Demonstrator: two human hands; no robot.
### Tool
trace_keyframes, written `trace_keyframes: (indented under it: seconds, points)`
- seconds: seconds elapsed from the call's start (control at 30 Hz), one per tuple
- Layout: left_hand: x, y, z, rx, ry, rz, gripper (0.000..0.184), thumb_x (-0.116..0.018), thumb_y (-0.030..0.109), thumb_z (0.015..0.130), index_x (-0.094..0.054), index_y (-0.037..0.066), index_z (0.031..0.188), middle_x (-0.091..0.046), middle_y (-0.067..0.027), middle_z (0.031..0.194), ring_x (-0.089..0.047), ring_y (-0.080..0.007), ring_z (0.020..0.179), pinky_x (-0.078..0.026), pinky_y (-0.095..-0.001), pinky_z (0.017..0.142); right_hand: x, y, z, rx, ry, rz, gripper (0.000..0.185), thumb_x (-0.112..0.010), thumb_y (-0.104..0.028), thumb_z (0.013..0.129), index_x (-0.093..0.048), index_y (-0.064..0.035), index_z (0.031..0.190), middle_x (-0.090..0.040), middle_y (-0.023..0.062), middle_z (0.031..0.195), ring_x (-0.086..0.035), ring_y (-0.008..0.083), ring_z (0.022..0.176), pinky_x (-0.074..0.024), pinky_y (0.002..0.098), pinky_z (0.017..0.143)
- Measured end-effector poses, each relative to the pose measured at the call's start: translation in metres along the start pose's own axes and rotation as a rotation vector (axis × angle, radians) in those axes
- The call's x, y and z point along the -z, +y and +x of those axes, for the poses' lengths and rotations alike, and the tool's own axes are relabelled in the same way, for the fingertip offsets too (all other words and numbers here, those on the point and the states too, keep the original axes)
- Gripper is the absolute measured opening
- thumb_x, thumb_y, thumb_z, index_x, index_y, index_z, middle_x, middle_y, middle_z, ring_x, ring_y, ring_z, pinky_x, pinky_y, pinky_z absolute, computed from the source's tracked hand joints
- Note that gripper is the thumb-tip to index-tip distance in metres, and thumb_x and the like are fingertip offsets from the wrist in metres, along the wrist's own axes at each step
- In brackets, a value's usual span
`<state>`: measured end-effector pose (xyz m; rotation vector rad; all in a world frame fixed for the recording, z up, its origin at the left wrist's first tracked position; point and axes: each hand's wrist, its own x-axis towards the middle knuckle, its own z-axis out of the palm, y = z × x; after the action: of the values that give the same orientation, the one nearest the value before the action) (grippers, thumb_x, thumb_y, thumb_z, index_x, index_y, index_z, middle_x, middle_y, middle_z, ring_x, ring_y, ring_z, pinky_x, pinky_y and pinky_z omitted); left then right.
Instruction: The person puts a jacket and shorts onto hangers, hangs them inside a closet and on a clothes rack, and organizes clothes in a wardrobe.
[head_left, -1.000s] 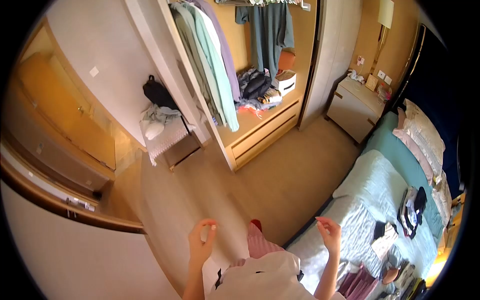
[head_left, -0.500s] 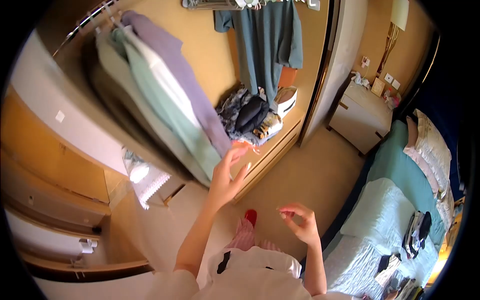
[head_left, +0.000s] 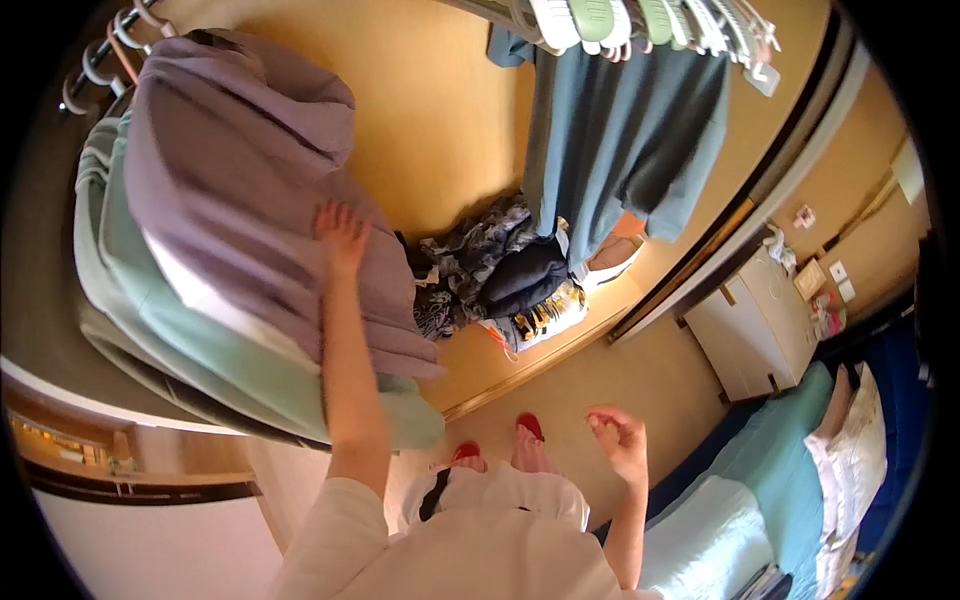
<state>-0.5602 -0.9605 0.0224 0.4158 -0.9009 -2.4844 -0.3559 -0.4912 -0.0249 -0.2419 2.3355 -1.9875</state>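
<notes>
My left hand (head_left: pixel 343 238) rests against the purple garment (head_left: pixel 240 170) hanging at the left of the wardrobe, its fingers spread over the cloth. Beneath and beside the purple one hang a white garment (head_left: pixel 215 305) and pale green ones (head_left: pixel 150 275). My right hand (head_left: pixel 620 440) is held in the air over the floor, fingers curled together; whether anything is between them is too small to tell. A grey-blue shirt (head_left: pixel 625 130) hangs at the right, above a pile of dark folded clothes (head_left: pixel 525 275) on the wardrobe shelf.
White and green hangers (head_left: pixel 640 22) line the top rail. A white cabinet (head_left: pixel 755 325) stands at the right, with a bed (head_left: pixel 770 470) and pillows (head_left: pixel 850 450) below it. My red shoes (head_left: pixel 530 427) are on the floor near the wardrobe's edge (head_left: pixel 500 385).
The view has moved close to the wardrobe. My left hand has gone up and forward onto the purple garment, which now spreads over the others. My right hand stays low.
</notes>
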Motion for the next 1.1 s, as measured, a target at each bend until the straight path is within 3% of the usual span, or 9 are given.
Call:
trace_keyframes:
  seconds: [0.4, 0.47, 0.53, 0.67, 0.73, 0.83, 0.9, 0.97, 1.1]
  points:
    - [0.109, 0.027, -0.034, -0.360, 0.103, 0.272, 0.057, -0.035, 0.039, 0.097, -0.020, 0.015, 0.146, -0.017, -0.0032, 0.153, -0.017, -0.0230, 0.140, -0.019, -0.0473, 0.111, -0.028, 0.037, 0.195, -0.021, -0.534, -0.004, 0.037, -0.063, -0.007, 0.085, -0.055, -0.0056, 0.121, -0.059, 0.0029, 0.103, -0.055, 0.0104, 0.094, -0.0460, 0.0242, 0.074]
    - [0.151, -0.010, -0.014, -0.496, 0.129, 1.001, 0.059, -0.042, 0.035, 0.095, -0.020, 0.016, 0.146, -0.018, -0.0013, 0.153, -0.019, -0.0207, 0.139, -0.023, -0.0468, 0.109, -0.061, 0.036, 0.217, 0.024, -0.620, -0.067, 0.051, -0.065, -0.007, 0.083, -0.047, -0.0105, 0.130, -0.053, 0.0055, 0.116, -0.052, 0.0143, 0.102, -0.0479, 0.0270, 0.075]
    - [0.124, -0.011, -0.039, -0.166, 0.185, 0.630, 0.065, -0.048, 0.035, 0.093, -0.017, 0.015, 0.147, -0.019, -0.0011, 0.152, -0.021, -0.0174, 0.138, -0.026, -0.0481, 0.107, -0.094, 0.032, 0.236, 0.024, -0.729, -0.071, 0.066, -0.068, -0.007, 0.080, -0.038, -0.0149, 0.137, -0.042, 0.0066, 0.131, -0.047, 0.0216, 0.114, -0.0497, 0.0322, 0.080]
    - [0.071, -0.016, -0.110, -0.261, 0.371, 0.690, 0.063, -0.052, 0.039, 0.091, -0.031, 0.009, 0.142, -0.032, -0.0073, 0.146, -0.032, -0.0176, 0.132, -0.027, -0.0403, 0.107, -0.168, 0.046, 0.296, 0.169, -0.898, -0.340, 0.077, -0.077, -0.022, 0.072, -0.036, -0.0137, 0.137, -0.041, 0.0128, 0.134, -0.042, 0.0301, 0.123, -0.0466, 0.0420, 0.090]
    - [0.135, -0.037, -0.094, -0.289, 0.429, 0.743, 0.063, -0.053, 0.040, 0.090, -0.034, 0.008, 0.141, -0.035, -0.0083, 0.144, -0.034, -0.0177, 0.130, -0.028, -0.0384, 0.106, -0.219, 0.079, 0.342, 0.716, -0.957, -0.504, 0.082, -0.079, -0.029, 0.068, -0.036, -0.0115, 0.136, -0.041, 0.0157, 0.134, -0.041, 0.0333, 0.124, -0.0397, 0.0430, 0.099]
    - [0.210, -0.081, -0.072, -0.356, 0.584, 0.883, 0.063, -0.055, 0.042, 0.089, -0.038, 0.007, 0.139, -0.038, -0.0098, 0.142, -0.037, -0.0179, 0.128, -0.029, -0.0357, 0.105, -0.295, 0.116, 0.392, 0.786, -1.120, -0.709, 0.083, -0.079, -0.035, 0.066, -0.038, -0.0099, 0.133, -0.042, 0.0184, 0.132, -0.042, 0.0346, 0.122, -0.0361, 0.0413, 0.102]
    - [0.156, -0.076, -0.112, -0.409, 0.791, 0.876, 0.060, -0.057, 0.047, 0.087, -0.050, 0.004, 0.129, -0.049, -0.0105, 0.131, -0.043, -0.0184, 0.120, -0.031, -0.0295, 0.102, -0.339, 0.155, 0.421, 0.686, -1.152, -0.913, 0.097, -0.081, -0.041, 0.060, -0.032, -0.0086, 0.137, -0.040, 0.0239, 0.133, -0.039, 0.0374, 0.124, -0.0335, 0.0430, 0.104]
    - [0.122, -0.058, -0.148, -0.289, 0.540, 0.708, 0.061, -0.056, 0.052, 0.086, -0.052, 0.004, 0.124, -0.052, -0.0090, 0.125, -0.045, -0.0177, 0.117, -0.031, -0.0297, 0.101, -0.371, 0.177, 0.437, 0.715, -1.138, -0.892, 0.108, -0.081, -0.045, 0.058, -0.025, -0.0037, 0.140, -0.039, 0.0256, 0.133, -0.037, 0.0389, 0.125, -0.0315, 0.0439, 0.105]
    - [0.121, -0.061, -0.187, -0.093, 0.672, 0.645, 0.065, -0.054, 0.057, 0.085, -0.051, 0.007, 0.126, -0.044, -0.0085, 0.132, -0.039, -0.0179, 0.125, -0.032, -0.0307, 0.100, -0.429, 0.203, 0.450, 0.859, -1.136, -0.857, 0.110, -0.081, -0.049, 0.056, -0.029, 0.0020, 0.138, -0.038, 0.0277, 0.135, -0.037, 0.0368, 0.127, -0.0328, 0.0404, 0.104]
